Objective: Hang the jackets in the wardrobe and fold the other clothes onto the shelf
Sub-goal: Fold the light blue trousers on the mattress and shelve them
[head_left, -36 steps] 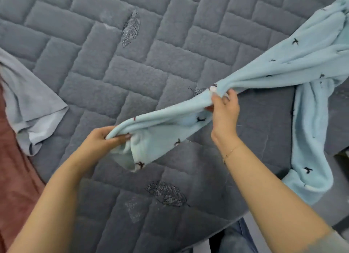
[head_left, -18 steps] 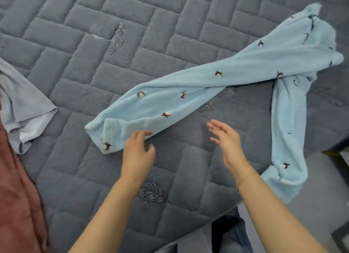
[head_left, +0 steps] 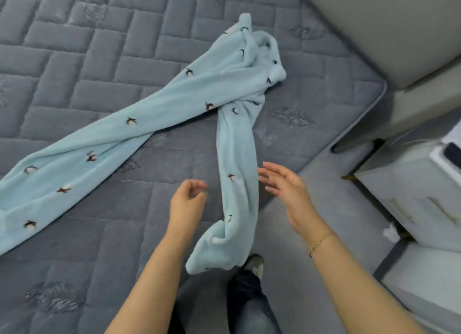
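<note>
a pair of light blue fleece trousers (head_left: 159, 124), dotted with small dark bird motifs, lies spread on a grey quilted bed (head_left: 74, 66); one leg stretches away to the left edge of the view, the other runs toward the person and hangs over the near edge of the mattress, its cuff dangling above the grey floor (head_left: 311, 233); the waist end is bunched up near the bed's far right corner; the left hand (head_left: 187, 200) hovers just left of the hanging leg, fingers loosely curled and holding nothing; the right hand (head_left: 287, 187) hovers just right of the same leg, fingers spread and relaxed, also empty, with a thin bracelet (head_left: 320, 243) at the wrist; neither hand touches the fabric; below, the person's dark trouser leg and a shoe (head_left: 254, 265) show on the floor; a pale upholstered headboard (head_left: 374, 29) stands at upper right, and a white bedside cabinet (head_left: 411, 184) sits beside the bed.
</note>
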The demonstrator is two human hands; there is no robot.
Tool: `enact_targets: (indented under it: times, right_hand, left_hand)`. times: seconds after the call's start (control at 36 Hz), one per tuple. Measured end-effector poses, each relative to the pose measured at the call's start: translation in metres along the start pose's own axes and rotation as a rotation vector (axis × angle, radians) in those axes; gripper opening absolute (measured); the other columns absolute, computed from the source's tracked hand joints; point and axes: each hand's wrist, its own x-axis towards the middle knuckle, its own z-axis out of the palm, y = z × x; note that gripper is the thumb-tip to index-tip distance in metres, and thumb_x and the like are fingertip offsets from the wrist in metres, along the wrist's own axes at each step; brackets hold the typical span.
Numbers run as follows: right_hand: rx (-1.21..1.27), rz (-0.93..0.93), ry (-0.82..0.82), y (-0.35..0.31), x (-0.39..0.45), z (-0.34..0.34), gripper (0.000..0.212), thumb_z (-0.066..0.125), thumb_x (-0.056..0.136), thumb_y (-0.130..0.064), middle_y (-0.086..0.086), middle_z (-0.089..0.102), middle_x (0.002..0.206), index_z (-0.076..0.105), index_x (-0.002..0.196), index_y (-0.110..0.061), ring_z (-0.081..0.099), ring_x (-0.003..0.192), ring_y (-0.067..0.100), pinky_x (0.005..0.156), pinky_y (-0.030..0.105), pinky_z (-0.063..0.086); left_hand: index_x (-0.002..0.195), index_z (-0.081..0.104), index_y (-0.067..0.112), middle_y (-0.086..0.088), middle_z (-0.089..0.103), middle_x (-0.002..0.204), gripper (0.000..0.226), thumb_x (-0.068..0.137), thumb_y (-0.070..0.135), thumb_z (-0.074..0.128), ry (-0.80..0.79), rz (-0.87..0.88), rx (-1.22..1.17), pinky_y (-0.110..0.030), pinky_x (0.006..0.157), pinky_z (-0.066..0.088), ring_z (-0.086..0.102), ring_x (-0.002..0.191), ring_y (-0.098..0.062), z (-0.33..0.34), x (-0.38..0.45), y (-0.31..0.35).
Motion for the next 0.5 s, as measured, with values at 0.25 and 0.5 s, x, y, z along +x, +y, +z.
enact_targets:
  times: [0.25,0.5]
  right_hand:
    - [-0.041,-0.010,0.033,-0.035,0.045,-0.072,0.021,0.047,0.100,-0.009,-0.001,0.072,0.102,0.064,0.108,-0.019,0.066,0.092,0.013,0.084,0.027,0.050]
    - [-0.127,0.025,0.003,-0.063,0.131,-0.066,0.022,0.051,0.098,-0.009,-0.002,0.072,0.105,0.066,0.101,-0.025,0.067,0.096,0.013,0.083,0.026,0.051]
  left_hand:
    - [0.096,0.064,0.027,0.004,0.066,0.098,0.023,0.093,0.005,0.055,-0.120,-0.010,-0.087,-0.014,0.067,0.046,0.059,0.085,-0.009,0.078,0.020,0.056]
    - [0.113,0.061,0.017,0.008,0.063,0.109,0.023,0.093,0.008,0.058,0.021,0.027,-0.086,-0.011,0.070,0.042,0.056,0.091,0.005,0.087,0.111,0.098]
